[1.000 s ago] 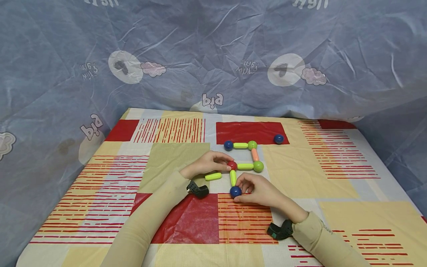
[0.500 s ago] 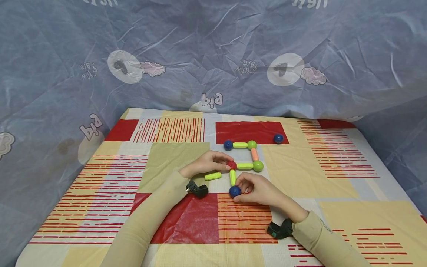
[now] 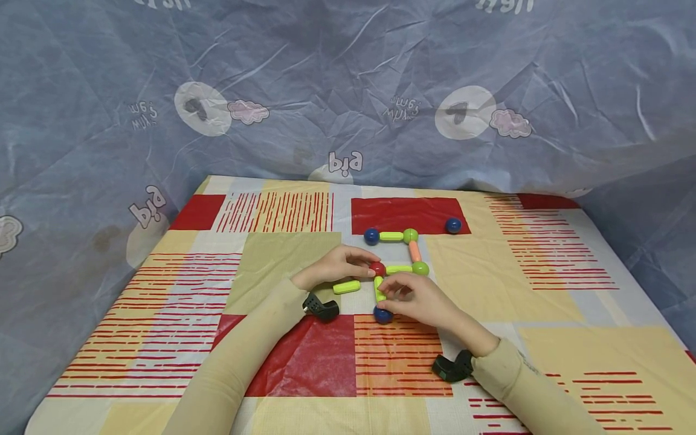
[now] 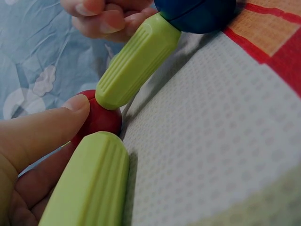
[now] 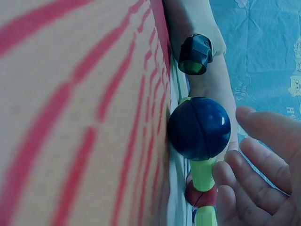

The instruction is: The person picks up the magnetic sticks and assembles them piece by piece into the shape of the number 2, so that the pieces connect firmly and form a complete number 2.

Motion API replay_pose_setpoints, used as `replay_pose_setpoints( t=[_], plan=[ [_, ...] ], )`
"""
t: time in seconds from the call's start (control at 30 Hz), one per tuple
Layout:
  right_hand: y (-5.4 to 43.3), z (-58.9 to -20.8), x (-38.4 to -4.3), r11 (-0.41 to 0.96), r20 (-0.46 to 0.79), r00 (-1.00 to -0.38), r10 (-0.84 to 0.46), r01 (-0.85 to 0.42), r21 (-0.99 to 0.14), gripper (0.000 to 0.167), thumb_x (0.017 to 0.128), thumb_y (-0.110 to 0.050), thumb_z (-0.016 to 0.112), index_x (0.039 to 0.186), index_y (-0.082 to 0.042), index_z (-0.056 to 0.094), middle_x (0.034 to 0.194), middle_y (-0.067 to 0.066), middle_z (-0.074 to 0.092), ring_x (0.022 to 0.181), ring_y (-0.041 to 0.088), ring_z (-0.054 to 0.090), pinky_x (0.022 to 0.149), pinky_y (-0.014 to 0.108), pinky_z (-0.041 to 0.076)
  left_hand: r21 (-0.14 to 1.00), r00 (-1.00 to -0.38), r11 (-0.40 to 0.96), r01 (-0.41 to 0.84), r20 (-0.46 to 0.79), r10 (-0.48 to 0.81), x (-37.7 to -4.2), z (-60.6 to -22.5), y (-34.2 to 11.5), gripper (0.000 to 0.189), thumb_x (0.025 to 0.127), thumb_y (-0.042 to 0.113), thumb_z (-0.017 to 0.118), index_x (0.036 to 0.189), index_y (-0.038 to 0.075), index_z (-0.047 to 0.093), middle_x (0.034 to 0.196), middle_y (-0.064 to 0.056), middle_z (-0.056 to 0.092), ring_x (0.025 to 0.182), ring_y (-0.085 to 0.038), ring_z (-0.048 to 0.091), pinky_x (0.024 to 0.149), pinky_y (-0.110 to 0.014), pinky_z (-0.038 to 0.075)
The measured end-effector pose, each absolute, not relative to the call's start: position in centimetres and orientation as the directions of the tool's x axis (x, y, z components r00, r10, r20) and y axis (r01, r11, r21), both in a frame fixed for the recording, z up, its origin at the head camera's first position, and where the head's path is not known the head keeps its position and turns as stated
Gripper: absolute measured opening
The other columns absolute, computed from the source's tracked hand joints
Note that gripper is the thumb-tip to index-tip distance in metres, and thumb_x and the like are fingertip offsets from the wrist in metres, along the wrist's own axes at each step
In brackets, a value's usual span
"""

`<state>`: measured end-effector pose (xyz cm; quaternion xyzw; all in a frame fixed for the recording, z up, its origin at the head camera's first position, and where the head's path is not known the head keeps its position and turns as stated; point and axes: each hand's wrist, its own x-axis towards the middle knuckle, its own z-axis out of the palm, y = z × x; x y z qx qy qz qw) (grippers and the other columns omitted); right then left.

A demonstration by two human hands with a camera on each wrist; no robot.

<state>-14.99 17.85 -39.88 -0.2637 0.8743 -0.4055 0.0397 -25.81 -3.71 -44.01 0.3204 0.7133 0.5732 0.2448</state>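
My left hand (image 3: 339,266) pinches a red ball (image 3: 377,269) between thumb and fingers. From that ball a yellow-green rod (image 4: 136,66) runs toward the near side, ending at a blue ball (image 5: 200,128). Beside this blue ball, my right hand (image 3: 424,301) hovers with parted, loosely bent fingers; the right wrist view shows a gap between thumb and ball. Another yellow-green rod (image 3: 399,269) joins the red ball to a green ball (image 3: 420,267). An orange rod (image 3: 415,252), a second green ball (image 3: 410,235), a yellow-green rod (image 3: 391,236) and a blue ball (image 3: 372,236) continue the zigzag chain.
A loose yellow-green rod (image 3: 347,287) lies just below the left hand. One separate blue ball (image 3: 454,226) sits on a red patch at the back. The patterned tablecloth (image 3: 304,356) covers the table, with a blue-grey curtain (image 3: 304,72) behind.
My right hand has let go of the near blue ball and shifted slightly up, over the rod beside it. The left hand keeps its hold on the red ball.
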Motion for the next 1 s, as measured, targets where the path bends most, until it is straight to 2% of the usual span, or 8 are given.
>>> replay_pose_setpoints(
  t=[0.37,0.7,1.0],
  plan=[
    [16.1,-38.8,-16.1,0.532,0.179,-0.84,-0.512,-0.473,-0.702,0.027,0.082,-0.025,0.074,0.103,-0.009,0.069,0.097,0.002,0.068,0.086,0.013,0.06,0.077,0.031,0.051,0.979,-0.661,0.093,0.184,0.053,0.748,-25.9,-44.1,-3.9,0.033,0.089,0.005,0.063,0.122,0.001,0.062,0.112,-0.009,0.066,0.095,-0.017,0.064,0.081,-0.033,0.052],
    [14.8,-39.6,-17.2,0.54,0.203,-0.831,-0.519,-0.502,-0.676,0.022,0.084,-0.024,0.072,0.101,-0.011,0.07,0.094,-0.002,0.069,0.087,0.011,0.062,0.077,0.03,0.051,0.961,-0.681,0.135,0.242,0.069,0.73,-25.7,-43.8,-3.8,0.033,0.089,0.002,0.061,0.122,0.001,0.062,0.114,-0.012,0.065,0.103,-0.019,0.062,0.081,-0.028,0.051],
    [13.9,-39.8,-17.8,0.543,0.209,-0.823,-0.529,-0.517,-0.662,0.02,0.084,-0.02,0.072,0.101,-0.01,0.071,0.094,-0.004,0.069,0.086,0.009,0.062,0.078,0.029,0.05,0.949,-0.672,0.138,0.283,0.094,0.734,-24.4,-41.4,-4.1,0.031,0.089,0.002,0.059,0.12,-0.003,0.061,0.114,-0.014,0.065,0.107,-0.019,0.06,0.087,-0.028,0.048]
  ],
)
